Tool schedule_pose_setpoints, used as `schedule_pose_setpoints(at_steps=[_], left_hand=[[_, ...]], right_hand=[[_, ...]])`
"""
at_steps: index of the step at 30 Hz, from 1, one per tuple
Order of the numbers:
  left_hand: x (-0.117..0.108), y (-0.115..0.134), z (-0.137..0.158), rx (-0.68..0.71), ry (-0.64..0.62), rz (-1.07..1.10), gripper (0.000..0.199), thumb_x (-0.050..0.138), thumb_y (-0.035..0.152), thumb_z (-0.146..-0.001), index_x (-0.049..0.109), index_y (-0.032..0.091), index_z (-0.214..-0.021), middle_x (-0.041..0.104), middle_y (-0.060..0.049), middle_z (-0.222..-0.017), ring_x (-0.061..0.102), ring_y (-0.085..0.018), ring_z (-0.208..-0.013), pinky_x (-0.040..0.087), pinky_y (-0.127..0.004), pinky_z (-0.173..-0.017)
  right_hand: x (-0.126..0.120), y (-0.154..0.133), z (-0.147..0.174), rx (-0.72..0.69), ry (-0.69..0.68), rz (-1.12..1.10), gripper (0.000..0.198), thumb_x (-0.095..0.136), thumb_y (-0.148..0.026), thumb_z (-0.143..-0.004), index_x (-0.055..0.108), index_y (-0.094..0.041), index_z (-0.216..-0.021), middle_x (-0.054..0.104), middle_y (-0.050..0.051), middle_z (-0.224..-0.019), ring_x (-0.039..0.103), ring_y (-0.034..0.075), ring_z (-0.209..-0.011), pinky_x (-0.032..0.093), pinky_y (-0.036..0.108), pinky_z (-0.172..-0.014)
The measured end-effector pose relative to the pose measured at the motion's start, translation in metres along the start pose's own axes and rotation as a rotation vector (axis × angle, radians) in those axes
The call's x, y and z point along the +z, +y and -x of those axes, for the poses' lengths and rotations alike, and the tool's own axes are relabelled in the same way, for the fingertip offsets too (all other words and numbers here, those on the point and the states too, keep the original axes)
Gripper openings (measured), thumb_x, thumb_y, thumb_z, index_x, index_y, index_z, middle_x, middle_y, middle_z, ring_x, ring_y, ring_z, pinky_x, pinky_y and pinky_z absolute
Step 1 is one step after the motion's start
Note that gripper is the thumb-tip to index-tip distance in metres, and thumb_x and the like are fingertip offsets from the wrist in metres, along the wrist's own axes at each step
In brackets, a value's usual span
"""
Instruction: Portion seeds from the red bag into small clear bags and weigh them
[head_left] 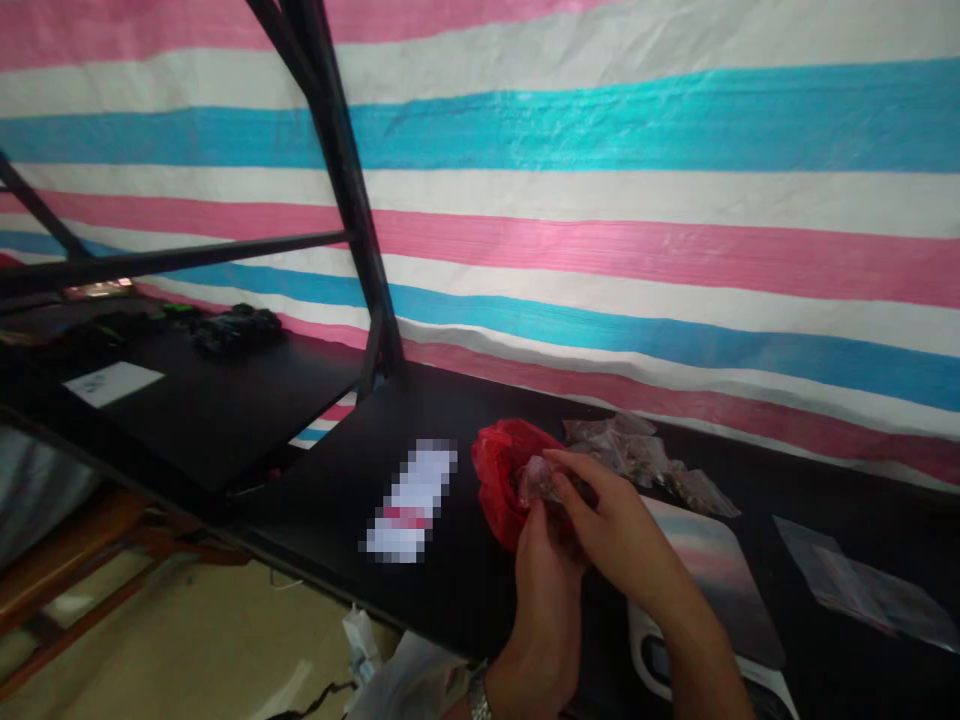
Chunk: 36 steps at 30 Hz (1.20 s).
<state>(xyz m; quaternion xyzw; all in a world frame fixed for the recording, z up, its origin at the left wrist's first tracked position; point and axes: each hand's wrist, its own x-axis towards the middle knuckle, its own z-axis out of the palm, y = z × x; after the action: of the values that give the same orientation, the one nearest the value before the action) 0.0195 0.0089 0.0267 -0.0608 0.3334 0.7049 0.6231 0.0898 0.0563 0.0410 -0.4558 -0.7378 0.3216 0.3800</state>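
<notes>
My left hand (550,575), with a metal-banded watch at its wrist, is closed around a small clear plastic bag (536,480). From the right, my right hand (611,510) pinches the same bag near its top. What the bag contains is too blurred to name. Just behind and to the left of both hands, a crumpled red plastic bag (495,470) lies open on the black table (465,590). A flat digital scale (720,580) sits under my right forearm, which covers part of it.
Several small filled clear bags (637,450) lie behind the scale. Flat zip bags (862,590) are at the right. A blurred-out sheet (412,500) lies to the left. A black metal frame (345,190) stands before the striped tarp (637,250). A wooden stool (75,550) is at lower left.
</notes>
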Motion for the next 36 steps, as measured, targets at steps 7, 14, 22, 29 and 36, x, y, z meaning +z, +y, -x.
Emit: schedule_pose_setpoints(at_steps=[7,14,22,29,36], left_hand=[[-0.004,0.010,-0.005,-0.055,-0.029,0.078,0.035,0.046,0.023,-0.108,0.075,0.021,-0.128,0.081,-0.009,-0.122,0.075,-0.020,-0.119,0.060,-0.027,-0.099],[-0.006,0.022,-0.003,-0.107,-0.079,0.018,0.037,0.041,0.028,-0.110,0.075,0.018,-0.120,0.082,-0.009,-0.113,0.078,-0.021,-0.109,0.060,-0.030,-0.098],[-0.018,0.013,-0.019,-0.026,-0.059,-0.282,0.034,0.052,0.038,-0.103,0.075,0.015,-0.113,0.081,-0.012,-0.103,0.078,-0.026,-0.096,0.061,-0.032,-0.079],[-0.029,0.010,-0.017,0.397,0.013,-0.696,0.032,0.066,0.029,-0.096,0.073,0.024,-0.127,0.071,-0.011,-0.143,0.059,-0.027,-0.143,0.043,-0.038,-0.121],[-0.029,0.023,-0.015,0.878,-0.252,-1.188,0.037,0.042,0.020,-0.104,0.066,0.024,-0.133,0.074,-0.010,-0.135,0.069,-0.026,-0.126,0.051,-0.043,-0.109]], right_hand=[[0.014,-0.001,-0.009,0.012,-0.008,0.054,0.044,0.056,-0.029,-0.094,0.073,-0.024,-0.133,0.074,0.010,-0.137,0.068,0.029,-0.130,0.048,0.051,-0.116],[0.017,-0.008,-0.009,0.041,-0.041,0.025,0.042,0.055,-0.025,-0.091,0.074,-0.025,-0.129,0.080,0.008,-0.123,0.076,0.026,-0.114,0.057,0.045,-0.105],[0.013,-0.001,-0.005,0.034,0.048,-0.072,0.033,0.061,-0.035,-0.094,0.075,-0.024,-0.122,0.080,0.010,-0.115,0.077,0.027,-0.105,0.060,0.044,-0.099],[-0.003,0.005,-0.002,0.084,0.111,-0.236,0.040,0.067,-0.047,-0.092,0.073,-0.022,-0.123,0.081,0.010,-0.108,0.078,0.027,-0.097,0.062,0.042,-0.090],[-0.017,-0.005,0.004,0.109,0.090,-0.310,0.029,0.070,-0.048,-0.090,0.077,-0.022,-0.103,0.081,0.007,-0.099,0.075,0.025,-0.091,0.060,0.035,-0.084]])
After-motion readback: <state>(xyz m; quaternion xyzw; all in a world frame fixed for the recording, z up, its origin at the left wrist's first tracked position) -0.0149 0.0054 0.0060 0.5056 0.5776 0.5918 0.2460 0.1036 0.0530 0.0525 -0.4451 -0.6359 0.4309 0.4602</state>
